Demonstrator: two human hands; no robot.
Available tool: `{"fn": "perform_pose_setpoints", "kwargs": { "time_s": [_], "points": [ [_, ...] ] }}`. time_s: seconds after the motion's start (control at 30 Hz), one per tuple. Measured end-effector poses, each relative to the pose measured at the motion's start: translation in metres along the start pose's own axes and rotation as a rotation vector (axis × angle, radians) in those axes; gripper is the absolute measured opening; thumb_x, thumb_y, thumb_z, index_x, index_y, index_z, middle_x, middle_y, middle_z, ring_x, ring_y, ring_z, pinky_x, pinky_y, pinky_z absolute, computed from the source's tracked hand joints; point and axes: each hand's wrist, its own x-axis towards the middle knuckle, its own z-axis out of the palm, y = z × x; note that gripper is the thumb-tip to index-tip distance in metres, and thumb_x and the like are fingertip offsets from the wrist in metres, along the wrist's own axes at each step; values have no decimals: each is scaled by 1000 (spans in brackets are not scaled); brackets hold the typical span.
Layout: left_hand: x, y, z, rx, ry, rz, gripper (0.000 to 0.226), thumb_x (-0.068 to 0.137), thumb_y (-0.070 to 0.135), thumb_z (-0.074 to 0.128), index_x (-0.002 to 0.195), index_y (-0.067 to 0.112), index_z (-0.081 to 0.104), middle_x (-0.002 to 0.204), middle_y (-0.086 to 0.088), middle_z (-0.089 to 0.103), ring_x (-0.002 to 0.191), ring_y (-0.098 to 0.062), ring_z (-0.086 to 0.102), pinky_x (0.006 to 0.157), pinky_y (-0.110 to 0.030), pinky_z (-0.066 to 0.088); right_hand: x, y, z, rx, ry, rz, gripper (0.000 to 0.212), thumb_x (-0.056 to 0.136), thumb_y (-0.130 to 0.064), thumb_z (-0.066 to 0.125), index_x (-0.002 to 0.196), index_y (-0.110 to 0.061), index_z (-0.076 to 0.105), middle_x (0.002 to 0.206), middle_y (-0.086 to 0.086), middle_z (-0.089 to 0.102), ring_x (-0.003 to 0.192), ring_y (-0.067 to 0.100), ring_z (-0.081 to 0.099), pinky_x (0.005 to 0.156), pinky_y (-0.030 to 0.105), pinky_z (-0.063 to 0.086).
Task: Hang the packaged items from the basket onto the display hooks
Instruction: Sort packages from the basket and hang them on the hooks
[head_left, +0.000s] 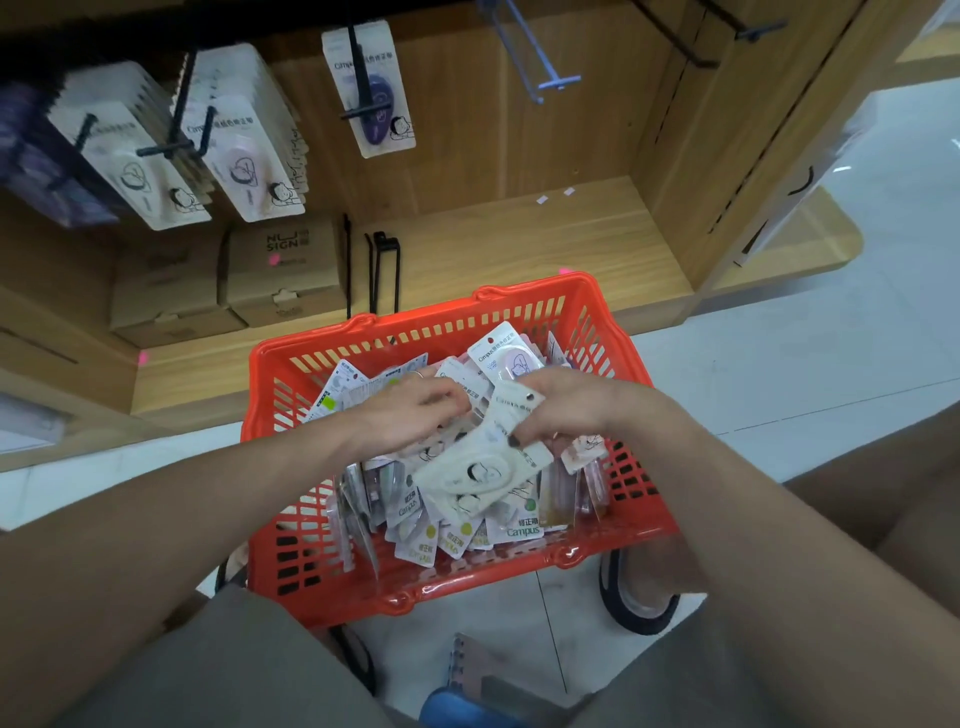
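Right now we have both hands down in the red basket (270, 395), sorting the packaged items (467, 535) that fill it. Our right hand (566, 410) grips a white carded pack (488, 462) near its top end, fingers (530, 434) curled round the card edge just below the hang hole. That pack lies above the pile in the middle of the basket, long axis running diagonally: hole end toward the basket's far right, blister end toward its near left. Our left hand (410, 410) sits just left of that pack over the same pile, fingers bent down among the cards; we cannot tell whether it pinches one or only steadies the stack.

Beyond the basket's far rim, up on the wooden display, the black hooks (358, 111) to the far left already carry matching packs (249, 166). A bare pale hook (558, 83) sticks out above the basket's far right corner. Cardboard boxes (280, 270) rest on the shelf left of the far rim.

Judgement: right hand is nearer and already holds the hole end, so it should lift. The pack must swing from diagonal to upright, hole uppermost, then travel up and away from the basket to a hook tip. Risk: neighbouring cards snag and come along.
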Motion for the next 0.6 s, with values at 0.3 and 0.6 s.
{"fn": "perform_pose_setpoints", "kwargs": {
  "time_s": [0.3,0.6],
  "points": [
    [-7,23,-1,-262,-110,7,37,87,34,85,121,33,69,115,16,74,113,-17,71,99,-40,56,10,7,6,544,23,-103,42,92,-1,67,131,-17,63,120,5,77,116,25,72,108,52,52],
    [-5,7,-8,-376,94,-72,40,84,33,87,120,31,68,104,8,80,87,-13,79,81,-36,64,31,29,0,208,602,-3,46,95,-5,64,140,-13,58,135,10,64,117,27,65,92,34,54]
  ]
}}
